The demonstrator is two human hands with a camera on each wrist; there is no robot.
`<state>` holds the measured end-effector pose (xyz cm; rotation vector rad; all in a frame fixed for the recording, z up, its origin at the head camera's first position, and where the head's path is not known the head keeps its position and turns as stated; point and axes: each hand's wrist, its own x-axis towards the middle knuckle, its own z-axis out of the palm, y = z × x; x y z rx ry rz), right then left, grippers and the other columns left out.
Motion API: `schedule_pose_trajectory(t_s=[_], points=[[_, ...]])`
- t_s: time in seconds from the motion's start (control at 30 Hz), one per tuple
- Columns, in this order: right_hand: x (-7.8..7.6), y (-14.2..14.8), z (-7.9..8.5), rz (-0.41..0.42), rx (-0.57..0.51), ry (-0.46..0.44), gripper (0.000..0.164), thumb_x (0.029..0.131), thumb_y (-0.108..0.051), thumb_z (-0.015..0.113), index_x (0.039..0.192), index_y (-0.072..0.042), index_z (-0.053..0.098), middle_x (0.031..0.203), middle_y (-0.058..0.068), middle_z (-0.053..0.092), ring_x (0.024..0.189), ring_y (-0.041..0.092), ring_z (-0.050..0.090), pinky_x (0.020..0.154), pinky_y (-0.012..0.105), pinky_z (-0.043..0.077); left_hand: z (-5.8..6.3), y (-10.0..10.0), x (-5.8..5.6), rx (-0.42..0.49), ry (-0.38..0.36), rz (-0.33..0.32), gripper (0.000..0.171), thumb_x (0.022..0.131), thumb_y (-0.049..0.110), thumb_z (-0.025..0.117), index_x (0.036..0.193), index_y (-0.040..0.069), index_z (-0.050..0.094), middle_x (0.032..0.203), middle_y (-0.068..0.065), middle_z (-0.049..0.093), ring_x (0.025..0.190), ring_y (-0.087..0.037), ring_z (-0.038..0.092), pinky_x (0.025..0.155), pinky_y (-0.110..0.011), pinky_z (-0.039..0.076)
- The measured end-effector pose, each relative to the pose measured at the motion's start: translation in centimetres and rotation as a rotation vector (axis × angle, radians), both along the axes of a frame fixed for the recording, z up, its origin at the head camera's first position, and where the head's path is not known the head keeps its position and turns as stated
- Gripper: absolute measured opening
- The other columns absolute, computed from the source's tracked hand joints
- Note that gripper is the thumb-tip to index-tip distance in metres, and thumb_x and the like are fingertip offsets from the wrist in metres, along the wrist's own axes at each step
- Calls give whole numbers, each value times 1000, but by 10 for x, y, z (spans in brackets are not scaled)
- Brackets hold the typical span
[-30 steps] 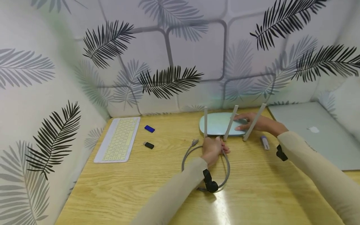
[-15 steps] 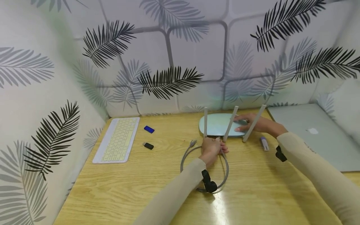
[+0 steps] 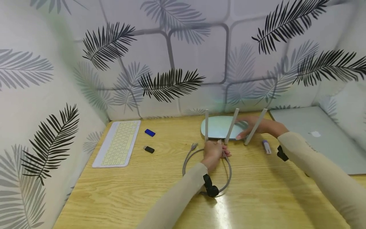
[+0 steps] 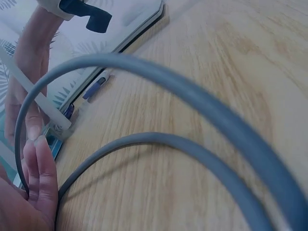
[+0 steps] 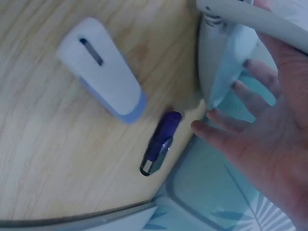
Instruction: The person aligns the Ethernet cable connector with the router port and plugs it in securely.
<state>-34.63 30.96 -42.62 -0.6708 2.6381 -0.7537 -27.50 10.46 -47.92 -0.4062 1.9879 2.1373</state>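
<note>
My left hand (image 3: 213, 151) grips one end of a grey network cable (image 3: 228, 178) at the front side of a white router (image 3: 218, 127) with three antennas. The plug in that hand is mostly hidden, so whether it sits in a port cannot be told. Looping over the table, the cable ends in a loose plug (image 3: 194, 146) left of the hand. At the router's right end is my right hand (image 3: 257, 124), thumb by the front edge. In the right wrist view its fingers (image 5: 250, 98) reach out loosely spread, some touching the router.
On the left lie a white keyboard (image 3: 117, 144), a blue USB stick (image 3: 150, 132) and a black one (image 3: 149, 149). A white-purple stick (image 3: 267, 147) lies beside the right wrist, a dark purple one (image 5: 161, 144) behind it. A silver laptop (image 3: 308, 130) occupies the right.
The right hand's thumb has slid down to the router's front edge and its fingers have shifted toward the back. The left hand stays at the router's front with the cable.
</note>
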Motion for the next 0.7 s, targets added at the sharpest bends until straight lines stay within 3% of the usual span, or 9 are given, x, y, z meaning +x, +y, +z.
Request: schedule_pose_trajectory(t_s=[0.2,0.33,0.47,0.7], points=[[-7,-10,-6,43,29,2,106,71,-42,87,152,-3,30,157,29,25,143,50,25,112,67,32,2,-3,0,-46,-12,-24,37,103,9,45,83,-10,70,61,-17,69,46,-14,65,44,-20,54],[-7,-10,-8,64,27,-18,105,73,-35,87,152,-1,26,157,34,16,143,54,20,109,69,33,0,-2,1,-44,-13,-25,37,103,10,45,83,-9,70,66,-21,71,50,-19,69,40,-17,48],[-7,-11,-4,65,14,-27,102,74,-35,86,152,-3,29,157,34,19,142,53,23,108,66,37,-1,-2,2,2,0,-21,36,103,7,43,84,-10,68,58,-14,67,47,-16,66,42,-19,52],[-17,-7,-11,68,1,3,93,74,-40,85,148,-8,38,152,29,35,131,44,47,98,51,51,-4,-12,-1,55,34,-3,36,104,10,44,84,-11,65,51,-4,58,44,-13,61,56,-34,63]])
